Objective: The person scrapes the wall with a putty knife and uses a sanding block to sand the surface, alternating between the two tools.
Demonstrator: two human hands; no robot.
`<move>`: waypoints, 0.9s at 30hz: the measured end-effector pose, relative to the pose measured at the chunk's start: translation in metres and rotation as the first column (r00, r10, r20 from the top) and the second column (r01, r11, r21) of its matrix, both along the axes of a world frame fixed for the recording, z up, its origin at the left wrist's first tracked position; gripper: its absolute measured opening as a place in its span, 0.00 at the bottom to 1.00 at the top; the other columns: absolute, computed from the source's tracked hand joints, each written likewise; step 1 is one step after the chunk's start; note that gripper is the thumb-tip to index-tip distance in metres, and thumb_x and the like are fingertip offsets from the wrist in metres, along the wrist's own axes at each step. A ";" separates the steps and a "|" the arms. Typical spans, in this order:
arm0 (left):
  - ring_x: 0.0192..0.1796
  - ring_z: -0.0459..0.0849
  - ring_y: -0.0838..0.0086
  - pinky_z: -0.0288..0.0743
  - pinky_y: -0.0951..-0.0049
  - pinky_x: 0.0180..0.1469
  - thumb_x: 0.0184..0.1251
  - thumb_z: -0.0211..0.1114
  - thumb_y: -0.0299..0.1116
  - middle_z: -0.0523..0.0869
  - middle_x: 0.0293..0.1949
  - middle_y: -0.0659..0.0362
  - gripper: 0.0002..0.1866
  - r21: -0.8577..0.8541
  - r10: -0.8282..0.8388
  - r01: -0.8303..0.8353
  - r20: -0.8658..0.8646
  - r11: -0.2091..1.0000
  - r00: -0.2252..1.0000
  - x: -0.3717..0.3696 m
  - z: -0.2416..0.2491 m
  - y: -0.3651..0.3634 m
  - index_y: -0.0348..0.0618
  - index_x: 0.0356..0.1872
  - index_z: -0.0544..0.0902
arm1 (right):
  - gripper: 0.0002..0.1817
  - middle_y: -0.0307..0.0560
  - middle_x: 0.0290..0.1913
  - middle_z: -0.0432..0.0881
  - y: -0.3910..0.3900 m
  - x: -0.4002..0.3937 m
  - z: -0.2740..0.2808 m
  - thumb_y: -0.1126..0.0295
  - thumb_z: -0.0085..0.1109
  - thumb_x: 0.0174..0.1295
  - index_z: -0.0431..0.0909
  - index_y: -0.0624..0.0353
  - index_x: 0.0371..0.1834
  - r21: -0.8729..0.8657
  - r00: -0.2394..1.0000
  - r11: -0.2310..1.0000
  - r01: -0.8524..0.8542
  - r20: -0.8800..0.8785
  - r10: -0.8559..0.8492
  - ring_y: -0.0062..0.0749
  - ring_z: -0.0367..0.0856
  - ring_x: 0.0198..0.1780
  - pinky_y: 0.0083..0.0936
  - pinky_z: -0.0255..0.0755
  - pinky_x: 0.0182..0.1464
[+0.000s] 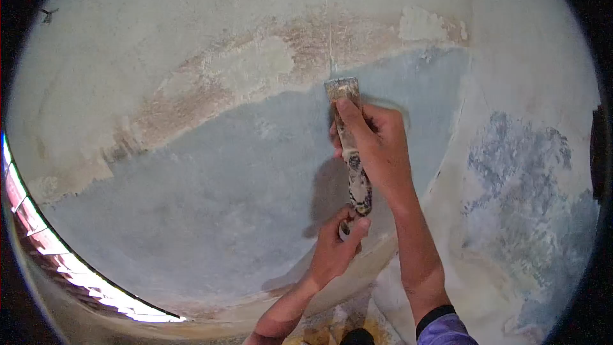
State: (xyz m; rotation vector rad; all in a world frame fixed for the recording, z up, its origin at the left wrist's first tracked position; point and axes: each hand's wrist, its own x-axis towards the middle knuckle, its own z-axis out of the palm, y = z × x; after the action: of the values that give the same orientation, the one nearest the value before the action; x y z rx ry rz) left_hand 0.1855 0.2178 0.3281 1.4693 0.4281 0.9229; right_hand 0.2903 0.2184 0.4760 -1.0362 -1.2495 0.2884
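A long scraper (359, 182), its handle smeared with plaster, stands nearly upright against the wall (217, 172). Its flat blade meets the upper part of the blue-grey patch, just below a thin vertical crack. My right hand (383, 140) is closed round the scraper near the blade, thumb on the front. Lower down, my left hand (338, 243) grips the bottom end of the handle with its fingers curled. Brown, rough bare areas and pale filler border the blue-grey patch above.
On the right, past a corner, another wall (517, 179) shows flaking blue-grey paint. A bright slatted opening (76, 275) lies at the lower left. A small dark fixture (48, 15) sticks out at the upper left. Stained floor (319, 334) shows at the bottom.
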 end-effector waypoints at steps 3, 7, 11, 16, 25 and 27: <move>0.24 0.72 0.85 0.65 0.79 0.25 0.70 0.62 0.40 0.78 0.26 0.65 0.15 -0.005 0.037 -0.037 0.095 0.999 0.995 0.009 0.009 0.003 0.39 0.45 0.76 | 0.24 0.38 0.16 0.77 -0.002 0.005 0.003 0.54 0.55 0.70 0.80 0.63 0.22 -0.010 0.999 1.000 0.017 0.042 -0.016 0.17 0.75 0.18 0.20 0.69 0.23; 0.26 0.73 0.84 0.67 0.79 0.28 0.71 0.61 0.38 0.80 0.28 0.64 0.14 0.130 0.016 -0.030 0.107 0.991 0.994 0.010 0.012 0.000 0.38 0.46 0.76 | 0.24 0.37 0.16 0.76 0.001 0.009 0.001 0.54 0.58 0.69 0.80 0.63 0.23 -0.043 0.998 0.999 0.013 0.060 -0.010 0.17 0.73 0.15 0.18 0.67 0.19; 0.28 0.72 0.84 0.67 0.79 0.30 0.72 0.60 0.36 0.78 0.27 0.65 0.12 0.121 0.140 -0.170 0.227 0.978 0.964 0.026 0.022 -0.016 0.37 0.46 0.75 | 0.19 0.37 0.16 0.76 0.003 0.010 0.005 0.58 0.61 0.68 0.80 0.62 0.24 -0.023 0.998 0.998 -0.054 0.016 0.055 0.16 0.71 0.13 0.21 0.64 0.16; 0.27 0.71 0.85 0.66 0.80 0.30 0.73 0.60 0.35 0.76 0.24 0.67 0.10 0.000 0.293 -0.301 0.235 0.954 0.927 0.050 0.031 -0.029 0.37 0.42 0.77 | 0.14 0.34 0.18 0.78 0.010 0.027 0.012 0.65 0.63 0.66 0.80 0.61 0.26 0.030 0.992 0.994 -0.104 0.074 0.102 0.10 0.68 0.18 0.17 0.59 0.18; 0.24 0.68 0.87 0.63 0.80 0.26 0.74 0.59 0.36 0.75 0.21 0.69 0.10 -0.039 0.438 -0.436 0.101 0.899 0.894 0.035 0.064 -0.056 0.39 0.37 0.77 | 0.19 0.33 0.15 0.72 0.022 0.034 0.015 0.63 0.62 0.65 0.75 0.65 0.21 0.023 0.965 0.966 -0.259 0.048 0.258 0.10 0.63 0.20 0.21 0.56 0.20; 0.24 0.68 0.87 0.62 0.80 0.26 0.74 0.59 0.36 0.75 0.21 0.68 0.11 -0.050 0.384 -0.380 0.104 0.923 0.918 0.036 0.070 -0.053 0.39 0.35 0.76 | 0.19 0.33 0.15 0.72 0.018 0.029 0.017 0.63 0.62 0.65 0.75 0.65 0.21 0.049 0.977 0.976 -0.210 0.042 0.208 0.11 0.63 0.20 0.21 0.56 0.20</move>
State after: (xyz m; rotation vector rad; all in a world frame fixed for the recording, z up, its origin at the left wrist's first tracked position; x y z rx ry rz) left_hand 0.2212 0.1646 0.3976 1.3209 0.6580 1.2980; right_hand 0.3194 0.2361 0.4926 -0.8681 -1.3949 0.3975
